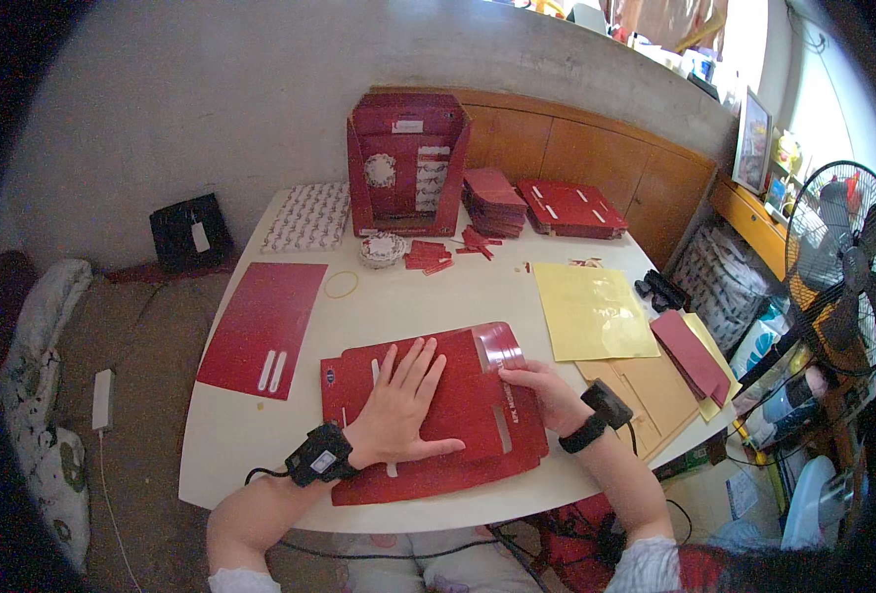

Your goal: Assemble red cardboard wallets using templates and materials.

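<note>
"Where's the piece being handled?"

"The layered red card (473, 403) lies near the front edge of the white bench (398, 304), straight ahead of the person. It's thin and smooth, with a glossy patch at its far right corner and pale slots."

"And the hands?"

"The left hand (405, 400) is open and flat on it, fingers spread, thumb out to the side. The right hand (547, 395) is half curled at the right-hand side, thumb and forefinger touching the card. I can't tell whether they pinch it."

"What shapes are around them?"

"To the left, a flat red sheet (265, 321) with two long, rounded white slots. To the right, a shiny yellow sheet (596, 311) overlaps tan card (636, 405). At the back stands an open-fronted dark red box (405, 148), between a white patterned block (306, 217) and a neat pile of small red cards (495, 203). In front of the box sits a round, patterned stack (383, 249)."

"Any labels?"

"There's pale lettering down the layered card's right side, and a small blue mark at its left corner. The box's back panel carries a white label."
</note>
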`<state>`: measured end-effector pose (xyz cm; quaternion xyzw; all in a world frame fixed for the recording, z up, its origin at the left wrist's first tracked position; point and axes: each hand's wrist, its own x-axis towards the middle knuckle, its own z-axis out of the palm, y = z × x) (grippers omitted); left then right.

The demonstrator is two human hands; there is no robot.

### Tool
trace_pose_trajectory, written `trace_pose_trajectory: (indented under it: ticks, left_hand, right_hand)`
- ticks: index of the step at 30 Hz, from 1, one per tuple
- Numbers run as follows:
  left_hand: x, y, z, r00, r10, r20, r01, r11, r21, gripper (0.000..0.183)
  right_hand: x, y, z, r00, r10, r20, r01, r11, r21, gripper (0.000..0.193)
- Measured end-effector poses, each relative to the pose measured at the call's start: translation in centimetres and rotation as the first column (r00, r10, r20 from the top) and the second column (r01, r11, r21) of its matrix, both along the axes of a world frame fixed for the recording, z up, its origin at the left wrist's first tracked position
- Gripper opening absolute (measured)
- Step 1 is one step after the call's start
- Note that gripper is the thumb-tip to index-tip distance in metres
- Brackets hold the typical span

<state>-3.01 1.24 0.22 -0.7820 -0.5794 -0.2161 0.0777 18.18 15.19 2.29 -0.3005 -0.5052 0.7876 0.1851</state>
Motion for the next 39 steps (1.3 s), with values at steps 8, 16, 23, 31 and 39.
trace_pose_trajectory:
  ticks: [8,16,23,31,39]
  left_hand:
    - [0.3,-0.1,-0.2,0.999,-0.031,-0.009,0.031,1.0,-0.002,0.11]
    - [1.3,-0.7,1.3,1.0,0.011,-0.028,-0.008,0.994,0.113,0.102]
    - [1.4,-0.7,1.0,1.0,0.007,-0.014,-0.004,0.989,0.147,0.087]
    - [1.7,-0.7,1.1,0.999,0.004,-0.042,0.004,0.984,0.178,0.073]
    - [1.6,-0.4,0.5,0.999,0.003,-0.042,0.006,0.977,0.213,0.064]
  right_hand:
    - [-0.4,-2.3,1.4,0.997,0.076,0.013,-0.074,0.992,-0.105,0.035]
    - [-0.2,-2.2,0.7,0.995,0.089,-0.034,-0.091,0.993,-0.074,0.043]
    - [-0.4,-2.4,0.6,0.992,0.082,-0.099,-0.087,0.995,-0.048,0.043]
    - [-0.4,-2.1,0.1,0.988,0.083,-0.127,-0.083,0.997,0.002,0.046]
    - [-0.6,-1.8,-0.1,0.974,0.182,-0.138,-0.145,0.96,0.242,0.035]
